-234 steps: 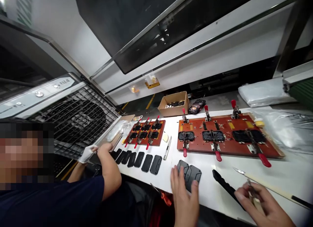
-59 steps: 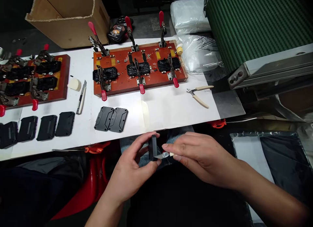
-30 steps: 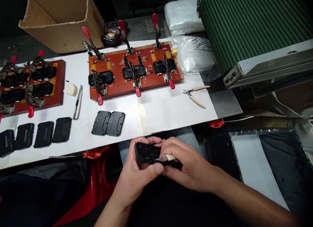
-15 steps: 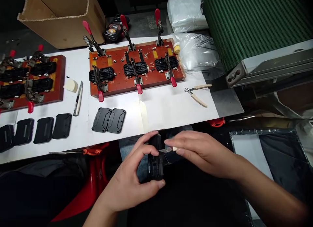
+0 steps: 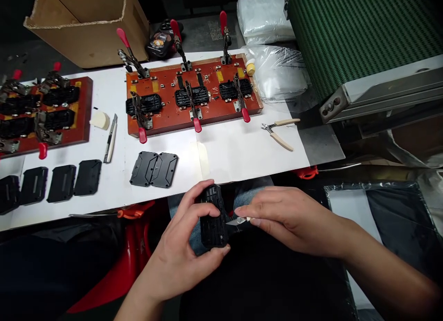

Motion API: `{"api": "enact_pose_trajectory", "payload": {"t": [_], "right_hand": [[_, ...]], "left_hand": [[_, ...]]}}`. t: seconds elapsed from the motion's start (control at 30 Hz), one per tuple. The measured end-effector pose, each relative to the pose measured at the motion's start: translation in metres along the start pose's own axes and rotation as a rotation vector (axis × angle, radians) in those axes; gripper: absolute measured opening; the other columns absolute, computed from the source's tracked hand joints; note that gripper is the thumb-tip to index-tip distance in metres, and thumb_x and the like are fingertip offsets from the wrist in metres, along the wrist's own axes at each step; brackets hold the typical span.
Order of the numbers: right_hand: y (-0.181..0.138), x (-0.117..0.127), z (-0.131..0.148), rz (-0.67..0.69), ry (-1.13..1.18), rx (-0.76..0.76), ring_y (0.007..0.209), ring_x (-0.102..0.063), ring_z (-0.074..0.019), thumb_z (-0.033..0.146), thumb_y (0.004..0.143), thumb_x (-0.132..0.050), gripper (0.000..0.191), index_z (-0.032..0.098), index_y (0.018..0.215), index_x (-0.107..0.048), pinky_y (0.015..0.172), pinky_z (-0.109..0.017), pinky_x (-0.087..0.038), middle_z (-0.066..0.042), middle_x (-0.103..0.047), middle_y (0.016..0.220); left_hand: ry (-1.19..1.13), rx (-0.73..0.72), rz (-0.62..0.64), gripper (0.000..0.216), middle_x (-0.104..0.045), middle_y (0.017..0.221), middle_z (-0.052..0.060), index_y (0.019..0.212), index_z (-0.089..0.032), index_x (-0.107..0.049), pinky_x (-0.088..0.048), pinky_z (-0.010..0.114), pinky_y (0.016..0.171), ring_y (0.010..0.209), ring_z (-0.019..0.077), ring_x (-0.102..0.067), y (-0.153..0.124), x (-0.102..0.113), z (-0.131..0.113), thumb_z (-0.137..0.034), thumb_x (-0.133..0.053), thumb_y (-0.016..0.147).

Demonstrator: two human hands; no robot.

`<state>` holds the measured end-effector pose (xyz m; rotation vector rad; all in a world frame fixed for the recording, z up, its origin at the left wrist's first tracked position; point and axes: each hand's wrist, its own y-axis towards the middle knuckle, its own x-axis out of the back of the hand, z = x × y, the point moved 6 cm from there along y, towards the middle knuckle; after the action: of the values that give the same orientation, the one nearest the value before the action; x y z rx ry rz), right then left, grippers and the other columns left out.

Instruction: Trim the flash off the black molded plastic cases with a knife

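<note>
Knife (image 5: 238, 221): handle mostly hidden in the right hand (image 5: 284, 217). We cannot tell whether its blade touches the black part (image 5: 212, 228), whose face the left hand (image 5: 185, 252) partly covers. Left of both hands, we see one clamp board (image 5: 85, 109) cut off; beyond them, print on the dark package (image 5: 158, 46) is too small to read.

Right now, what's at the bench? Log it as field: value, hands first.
left hand: grips black ribbed part
right hand: holds pale-handled knife, blade toward the part
blade contact: cannot tell
clamp fixture: ribbed parts under three near clamps; three rear red handles raised
black covers: two side by side in front of that fixture; a row of four in view farther left
utility knife: lying between the two fixtures, toward the near side
diagonal cutters: lying at right on the white-covered table, handles spread
</note>
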<state>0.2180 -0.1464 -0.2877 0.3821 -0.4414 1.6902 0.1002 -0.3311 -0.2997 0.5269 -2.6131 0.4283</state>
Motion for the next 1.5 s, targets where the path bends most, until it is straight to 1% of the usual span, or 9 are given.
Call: {"api": "enact_pose_trajectory", "payload": {"t": [0.4,0.8,0.97,1.07,1.13,1.2,1.27,1.43,1.5], "right_hand": [[0.002,0.001,0.001,-0.036,-0.133,-0.02,0.092,-0.064,-0.0222,0.019,0.114,-0.051,0.032,0.023,0.139,-0.07,0.081,-0.037,-0.047,-0.004,-0.071,0.107],[0.0,0.012,-0.005,-0.105,-0.181,-0.006,0.096,-0.066,-0.0213,0.018,0.113,-0.051,0.032,0.02,0.138,-0.071,0.084,-0.035,-0.047,-0.004,-0.072,0.11],[0.005,0.017,-0.006,-0.057,-0.237,0.024,0.097,-0.064,-0.0227,0.019,0.113,-0.05,0.031,0.021,0.136,-0.072,0.086,-0.038,-0.046,-0.003,-0.071,0.109],[0.012,0.023,-0.006,-0.097,-0.321,0.048,0.097,-0.062,-0.0251,0.014,0.111,-0.052,0.032,0.02,0.135,-0.072,0.085,-0.04,-0.044,-0.004,-0.07,0.107],[0.017,0.029,-0.006,-0.17,-0.33,0.039,0.098,-0.061,-0.026,0.014,0.11,-0.054,0.033,0.017,0.139,-0.07,0.087,-0.04,-0.044,-0.007,-0.068,0.108],[0.02,0.031,-0.006,-0.219,-0.261,0.031,0.099,-0.061,-0.025,0.015,0.11,-0.056,0.035,0.015,0.143,-0.067,0.088,-0.039,-0.046,-0.008,-0.065,0.11],[0.02,0.029,-0.006,-0.217,-0.158,0.02,0.099,-0.063,-0.0224,0.015,0.111,-0.055,0.035,0.015,0.145,-0.065,0.088,-0.034,-0.048,-0.007,-0.066,0.11],[0.014,0.011,-0.001,-0.129,0.042,-0.018,0.117,-0.065,-0.0142,0.011,0.112,-0.052,0.041,0.019,0.152,-0.059,0.101,-0.022,-0.045,-0.001,-0.069,0.136],[0.013,0.005,0.004,-0.092,0.118,-0.004,0.116,-0.065,-0.0138,0.011,0.112,-0.051,0.044,0.02,0.154,-0.056,0.099,-0.022,-0.046,-0.001,-0.068,0.138]], "left_hand": [[0.002,0.002,0.034,0.044,-0.03,0.17,0.004,0.121,-0.032,-0.055,-0.037,0.038,0.124,0.158,0.0258,-0.032,0.0,0.001,0.001,-0.018,-0.074,0.085],[-0.062,-0.011,0.119,0.047,-0.027,0.171,0.004,0.124,-0.034,-0.052,-0.036,0.05,0.125,0.158,0.0277,-0.031,-0.005,-0.006,-0.005,-0.015,-0.07,0.085],[-0.209,0.034,0.215,0.052,-0.032,0.171,0.005,0.127,-0.037,-0.054,-0.038,0.055,0.123,0.156,0.0325,-0.038,-0.007,-0.006,0.006,-0.024,-0.077,0.083],[-0.325,-0.011,0.413,0.058,-0.049,0.162,0.005,0.124,-0.036,-0.06,-0.044,0.047,0.119,0.147,0.0335,-0.051,-0.006,-0.014,0.005,-0.039,-0.09,0.074],[-0.359,-0.036,0.506,0.063,-0.053,0.158,0.007,0.122,-0.034,-0.062,-0.047,0.045,0.116,0.143,0.0341,-0.055,-0.006,-0.017,0.004,-0.046,-0.094,0.069],[-0.367,-0.032,0.475,0.062,-0.049,0.161,0.009,0.123,-0.033,-0.061,-0.046,0.049,0.117,0.146,0.0355,-0.051,-0.006,-0.015,0.005,-0.047,-0.092,0.072],[-0.369,-0.02,0.376,0.058,-0.041,0.165,0.01,0.125,-0.033,-0.058,-0.042,0.055,0.119,0.15,0.037,-0.045,-0.007,-0.008,0.008,-0.042,-0.088,0.077],[-0.22,-0.039,0.101,0.052,-0.03,0.169,0.011,0.129,-0.032,-0.056,-0.039,0.056,0.122,0.156,0.0347,-0.037,-0.008,0.013,0.01,-0.019,-0.078,0.084],[-0.138,-0.07,0.02,0.05,-0.03,0.169,0.012,0.128,-0.031,-0.056,-0.039,0.055,0.122,0.158,0.0341,-0.032,-0.007,0.019,0.006,-0.016,-0.076,0.084]]}}
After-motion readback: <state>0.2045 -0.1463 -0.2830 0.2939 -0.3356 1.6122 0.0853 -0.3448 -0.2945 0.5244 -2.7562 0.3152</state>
